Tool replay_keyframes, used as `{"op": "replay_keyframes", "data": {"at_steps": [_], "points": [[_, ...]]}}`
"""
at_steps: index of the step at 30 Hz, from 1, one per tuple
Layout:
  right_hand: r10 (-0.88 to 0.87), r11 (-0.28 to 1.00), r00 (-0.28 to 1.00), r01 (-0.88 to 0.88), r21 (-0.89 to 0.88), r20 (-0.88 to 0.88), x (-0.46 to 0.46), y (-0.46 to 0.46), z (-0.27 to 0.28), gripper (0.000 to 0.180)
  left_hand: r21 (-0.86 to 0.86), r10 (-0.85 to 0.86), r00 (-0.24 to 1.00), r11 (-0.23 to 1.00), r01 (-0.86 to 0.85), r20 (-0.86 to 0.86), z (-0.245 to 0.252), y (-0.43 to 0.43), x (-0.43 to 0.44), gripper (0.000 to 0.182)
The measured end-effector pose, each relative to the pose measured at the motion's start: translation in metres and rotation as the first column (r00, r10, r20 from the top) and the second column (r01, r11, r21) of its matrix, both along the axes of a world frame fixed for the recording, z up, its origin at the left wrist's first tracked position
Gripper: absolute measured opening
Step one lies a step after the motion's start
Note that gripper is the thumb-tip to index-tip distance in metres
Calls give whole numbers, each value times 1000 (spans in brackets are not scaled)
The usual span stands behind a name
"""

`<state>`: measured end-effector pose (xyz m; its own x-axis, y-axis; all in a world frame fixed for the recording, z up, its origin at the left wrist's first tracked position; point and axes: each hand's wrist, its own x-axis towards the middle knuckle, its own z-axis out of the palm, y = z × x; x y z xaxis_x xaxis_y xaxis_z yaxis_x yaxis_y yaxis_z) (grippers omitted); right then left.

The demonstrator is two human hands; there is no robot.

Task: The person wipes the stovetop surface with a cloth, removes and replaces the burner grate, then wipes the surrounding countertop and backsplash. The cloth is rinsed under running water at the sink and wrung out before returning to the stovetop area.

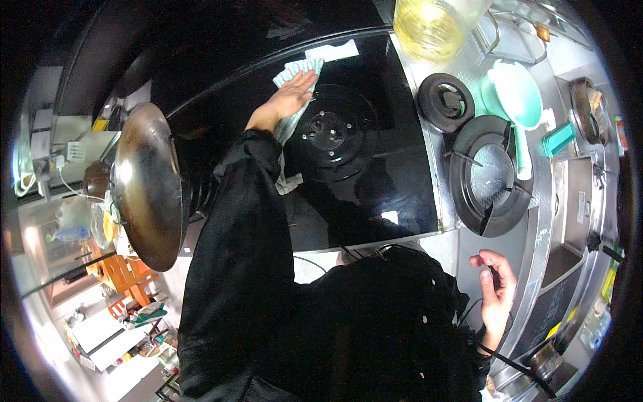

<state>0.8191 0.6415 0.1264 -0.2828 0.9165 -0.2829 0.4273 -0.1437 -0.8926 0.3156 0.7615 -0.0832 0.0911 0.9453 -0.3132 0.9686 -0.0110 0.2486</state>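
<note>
My left hand (pixel 289 98) lies flat over a striped cloth (pixel 290 128) on the black glass cooktop (pixel 387 186). The cloth's upper end bunches past my fingertips, and its lower end trails down the left side of the bare burner (pixel 329 133). Part of the cloth is hidden under my hand and sleeve. Low on the right hangs my right hand (pixel 495 291), empty, its fingers curled and the thumb apart. It is nearest to a black pan support (pixel 459 193) lying on the steel counter. A smaller black ring (pixel 437 103) sits above that support.
A large wok (pixel 148 186) stands left of my arm. On the right-hand counter (pixel 540 133) are a mint-green ladle (pixel 517 100), a green box-shaped item (pixel 559 139) and a container of yellow liquid (pixel 432 27). Further right is a steel sink (pixel 572 201).
</note>
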Motion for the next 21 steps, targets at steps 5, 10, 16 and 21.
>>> {"op": "replay_keyframes", "data": {"at_steps": [5, 10, 16, 21], "points": [[-9, 1000, 1000, 9, -16, -11, -6, -5, -4, 24, 196, 114, 993, 974, -110, -11, -20, -59, -5, 57], [71, 997, 997, -71, -3, -40, -11, -1, -3, 23, 246, 215, 976, 946, -213, 18, -12, -125, 12, 58], [244, 970, 965, -243, 23, -92, -17, 11, -8, 22, 246, 302, 953, 926, -286, -28, -9, -191, 79, 56], [360, 933, 927, -355, 59, -103, -18, 19, -9, 21, 269, 297, 955, 918, -292, 22, -2, -215, 135, 59]]}}
